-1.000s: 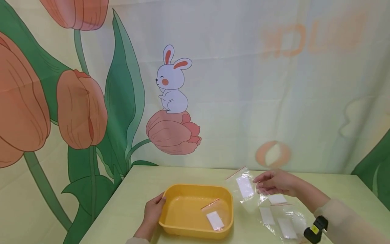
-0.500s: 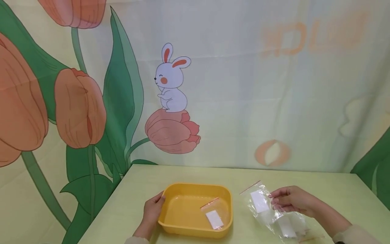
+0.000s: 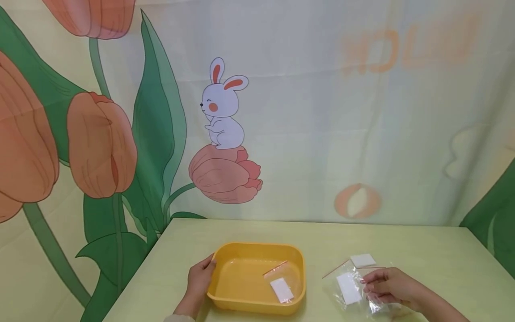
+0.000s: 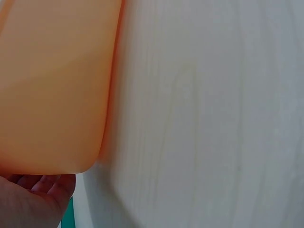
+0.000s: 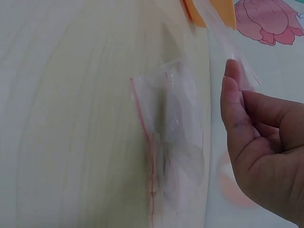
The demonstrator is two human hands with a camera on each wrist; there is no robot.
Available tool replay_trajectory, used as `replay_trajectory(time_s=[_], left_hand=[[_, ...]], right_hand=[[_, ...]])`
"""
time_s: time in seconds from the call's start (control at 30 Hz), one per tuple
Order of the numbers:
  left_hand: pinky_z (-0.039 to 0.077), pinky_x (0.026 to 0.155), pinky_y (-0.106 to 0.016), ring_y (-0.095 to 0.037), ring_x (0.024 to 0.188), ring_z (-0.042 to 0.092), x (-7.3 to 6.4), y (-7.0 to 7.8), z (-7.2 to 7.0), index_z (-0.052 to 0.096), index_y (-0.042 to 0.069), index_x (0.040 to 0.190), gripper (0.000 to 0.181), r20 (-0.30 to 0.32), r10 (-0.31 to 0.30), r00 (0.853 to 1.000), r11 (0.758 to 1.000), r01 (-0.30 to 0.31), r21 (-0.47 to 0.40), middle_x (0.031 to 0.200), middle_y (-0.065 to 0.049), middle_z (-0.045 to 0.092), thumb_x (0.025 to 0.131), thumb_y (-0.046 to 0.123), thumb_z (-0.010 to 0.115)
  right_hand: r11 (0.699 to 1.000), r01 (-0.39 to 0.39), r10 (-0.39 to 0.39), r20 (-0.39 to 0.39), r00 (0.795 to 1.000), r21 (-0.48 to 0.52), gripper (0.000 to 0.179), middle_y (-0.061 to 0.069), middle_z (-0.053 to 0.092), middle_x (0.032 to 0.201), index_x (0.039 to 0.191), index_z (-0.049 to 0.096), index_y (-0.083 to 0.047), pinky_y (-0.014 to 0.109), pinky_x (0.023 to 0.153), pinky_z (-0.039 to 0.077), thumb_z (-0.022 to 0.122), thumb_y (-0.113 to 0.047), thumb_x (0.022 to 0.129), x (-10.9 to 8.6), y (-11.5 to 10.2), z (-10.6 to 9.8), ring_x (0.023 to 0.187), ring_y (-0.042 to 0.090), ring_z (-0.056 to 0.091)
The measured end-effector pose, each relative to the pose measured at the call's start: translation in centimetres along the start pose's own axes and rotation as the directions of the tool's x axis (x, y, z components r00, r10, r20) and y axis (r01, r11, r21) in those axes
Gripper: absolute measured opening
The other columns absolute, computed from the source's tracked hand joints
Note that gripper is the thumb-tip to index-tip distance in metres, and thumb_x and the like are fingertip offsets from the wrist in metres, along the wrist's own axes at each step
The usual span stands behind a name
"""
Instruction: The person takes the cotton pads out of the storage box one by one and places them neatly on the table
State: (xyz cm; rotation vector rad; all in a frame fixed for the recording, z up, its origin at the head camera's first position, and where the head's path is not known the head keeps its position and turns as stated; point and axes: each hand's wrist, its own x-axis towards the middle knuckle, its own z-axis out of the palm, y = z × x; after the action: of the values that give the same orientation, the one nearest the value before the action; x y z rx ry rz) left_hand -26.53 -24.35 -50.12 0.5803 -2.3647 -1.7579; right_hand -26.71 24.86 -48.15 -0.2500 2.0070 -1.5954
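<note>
My left hand (image 3: 199, 278) grips the left side of a yellow plastic tray (image 3: 257, 307), its thumb at the rim. In the left wrist view its fingers curl against the outside of the tray (image 4: 52, 109). One clear zip bag (image 3: 282, 288) with a white insert and a red seal line lies in the tray's right part. To the right of the tray, my right hand (image 3: 392, 288) pinches the edge of another zip bag (image 3: 348, 288) with a white insert. The right wrist view shows this bag (image 5: 230, 45) edge-on between thumb and fingertips.
Several more clear zip bags (image 5: 178, 109) lie together on the pale table (image 3: 322, 235), partly hidden behind my right hand. One white insert (image 3: 363, 260) shows at their far side. Behind the table hangs a cloth (image 3: 306, 134) printed with tulips and a rabbit.
My right hand has come nearer to me and to the right, lowering the pinched zip bag beside the other bags. My left hand and the tray stay in place.
</note>
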Motion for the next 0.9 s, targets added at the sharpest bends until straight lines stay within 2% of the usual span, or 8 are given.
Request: replay_trajectory(time_s=[0.2,0.4,0.63,0.9], left_hand=[[0.044,0.118,-0.057,-0.046,0.145,0.044,0.0,0.0,-0.1,0.050,-0.006,0.144,0.042,0.001,0.000,1.000,1.000,0.000,0.007,0.152,-0.026,0.047,0.107,0.015,0.048],[0.045,0.117,-0.056,-0.045,0.144,0.046,0.1,-0.3,-0.1,0.051,-0.006,0.144,0.042,-0.001,-0.006,1.000,1.000,0.006,0.008,0.152,-0.025,0.048,0.107,0.016,0.048],[0.044,0.118,-0.056,-0.045,0.145,0.044,0.3,-0.4,0.0,0.050,-0.005,0.145,0.042,0.000,-0.023,1.000,1.000,0.023,0.005,0.153,-0.025,0.046,0.108,0.015,0.047],[0.045,0.117,-0.056,-0.045,0.144,0.045,0.3,-0.1,0.2,0.050,-0.005,0.145,0.042,0.000,-0.026,1.000,1.000,0.026,0.001,0.153,-0.025,0.047,0.107,0.014,0.047]], right_hand=[[0.997,-0.055,0.053,-0.050,0.997,-0.045,0.029,-0.005,0.074,0.091,0.124,0.061,0.014,0.015,0.066,0.060,0.059,0.000,0.099,-0.5,0.8,0.6,0.077,0.004,0.068],[0.997,-0.079,0.078,-0.051,0.996,-0.025,0.027,-0.004,0.075,0.091,0.123,0.061,0.015,0.016,0.067,0.060,0.057,0.001,0.100,-0.8,1.9,0.7,0.077,0.005,0.068],[0.989,-0.131,0.122,-0.117,0.986,-0.068,0.026,-0.004,0.074,0.087,0.121,0.063,0.015,0.015,0.062,0.057,0.058,0.001,0.099,-0.7,2.5,0.9,0.072,0.004,0.065],[0.983,-0.122,0.101,-0.159,0.982,-0.134,0.028,-0.006,0.073,0.083,0.120,0.061,0.017,0.015,0.058,0.054,0.060,0.002,0.097,-0.9,2.7,1.4,0.068,0.004,0.060]])
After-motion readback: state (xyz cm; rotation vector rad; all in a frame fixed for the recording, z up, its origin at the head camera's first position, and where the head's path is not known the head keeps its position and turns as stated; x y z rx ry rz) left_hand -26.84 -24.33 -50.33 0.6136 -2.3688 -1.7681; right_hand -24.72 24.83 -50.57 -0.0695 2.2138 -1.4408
